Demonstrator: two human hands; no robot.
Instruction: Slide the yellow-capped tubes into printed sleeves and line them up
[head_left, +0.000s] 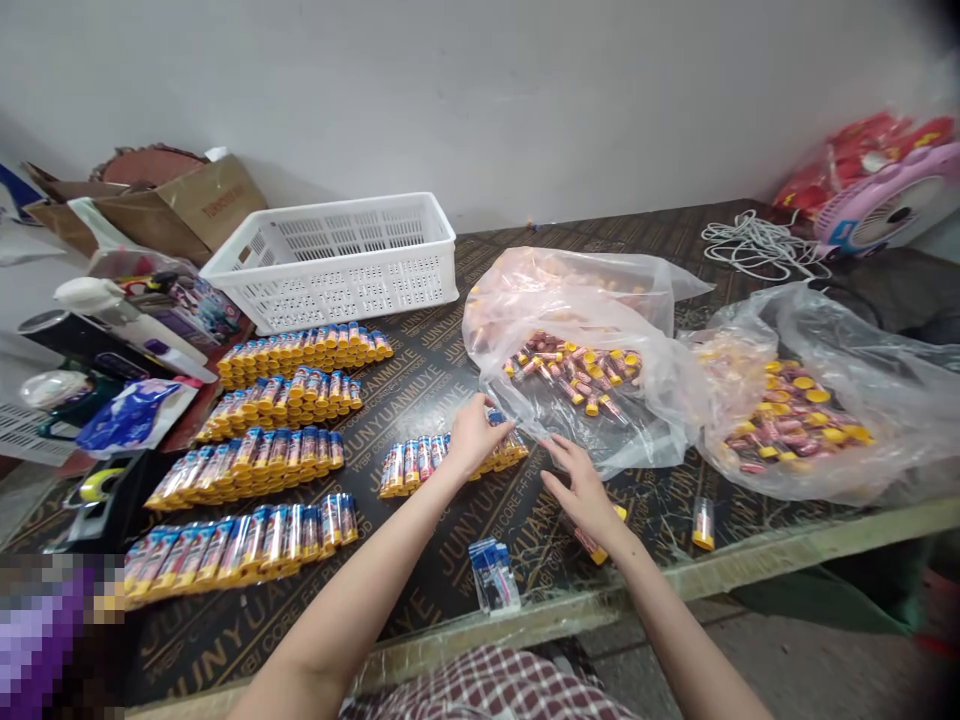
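While a tape roll (97,485) sits at the far left, four stacked rows of capped tubes (277,450) run beside it, yellow caps toward the person and blue tops away, an alignment that probably keeps them steady and easy to count. Behind them stands a white slotted basket (375,285), close to the wall. Further right, a shorter group of tubes (412,465) faces the same way, and the left hand (469,440) reaches over it, thumb and fingertips drawn near one another around its blue tops; whether they pinch a tube, I cannot tell. Small blue-and-clear slips (495,580) lie near the table edge (555,605), likely for easy reach. The right hand (585,495) has its fingers spread, just beside the open plastic bag (645,430), above a few loose tubes (591,545). The bag's mouth gapes toward the person, presumably giving access to the jumbled pink tubes (577,375). One tube (703,525) rests apart, near a second open bag (892,390); beyond are coiled cord (761,245) and a pink fan (840,212).
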